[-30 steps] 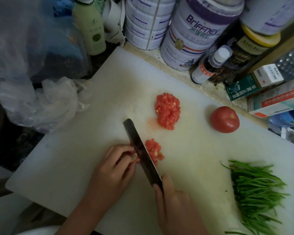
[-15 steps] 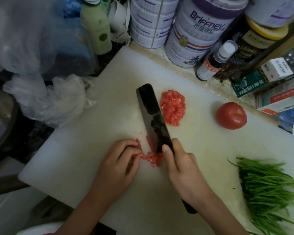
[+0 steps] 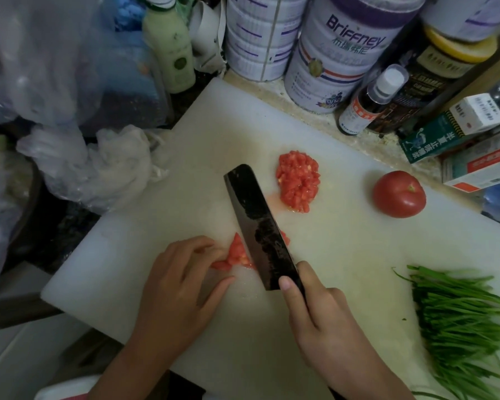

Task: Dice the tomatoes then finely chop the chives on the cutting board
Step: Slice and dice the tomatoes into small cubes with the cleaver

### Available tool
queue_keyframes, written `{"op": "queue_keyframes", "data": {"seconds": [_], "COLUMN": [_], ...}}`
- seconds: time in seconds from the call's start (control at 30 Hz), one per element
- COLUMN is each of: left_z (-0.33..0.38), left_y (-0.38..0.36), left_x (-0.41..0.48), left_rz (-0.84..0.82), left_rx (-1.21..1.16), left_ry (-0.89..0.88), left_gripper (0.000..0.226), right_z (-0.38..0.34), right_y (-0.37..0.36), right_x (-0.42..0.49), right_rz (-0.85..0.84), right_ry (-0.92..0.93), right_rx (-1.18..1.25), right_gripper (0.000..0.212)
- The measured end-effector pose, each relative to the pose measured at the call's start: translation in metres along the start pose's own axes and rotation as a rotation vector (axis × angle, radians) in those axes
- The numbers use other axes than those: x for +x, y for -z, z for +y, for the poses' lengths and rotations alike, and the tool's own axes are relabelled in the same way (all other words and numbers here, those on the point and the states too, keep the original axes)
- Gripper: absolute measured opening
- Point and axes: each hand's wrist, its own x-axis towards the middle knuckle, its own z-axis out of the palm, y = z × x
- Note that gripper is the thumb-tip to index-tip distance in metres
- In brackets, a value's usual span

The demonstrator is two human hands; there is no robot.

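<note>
Right hand [image 3: 326,321] grasps the broad dark cleaver [image 3: 260,226]; just left, the left hand [image 3: 179,284] pinches a red tomato wedge [image 3: 237,254]. Beyond the blade, a diced red tomato heap [image 3: 298,184], done. Right of the grip: whole round red tomato [image 3: 399,194] and long green chives [image 3: 459,321], both uncut, on the white plastic cutting board [image 3: 344,255].

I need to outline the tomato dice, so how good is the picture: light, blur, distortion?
Head view: dim, soft light, brightest on the cutting board, dark toward the left edge; the diced pile and the tomato pieces by the knife are fairly sharp; the plastic bags are blurred; the wide lens tilts the cans at the top.
</note>
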Motion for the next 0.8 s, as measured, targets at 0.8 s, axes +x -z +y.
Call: {"op": "queue_keyframes", "data": {"seconds": [0.8], "left_z": [0.003], "left_y": [-0.006], "left_x": [0.023], "left_rz": [-0.036], "left_rx": [-0.222], "left_ry": [0.248], "left_gripper": [0.009], "right_z": [-0.003], "right_y": [-0.007], "right_x": [0.0], "right_rz": [0.024], "right_ry": [0.034], "right_rx": [-0.098], "right_gripper": [0.046]}}
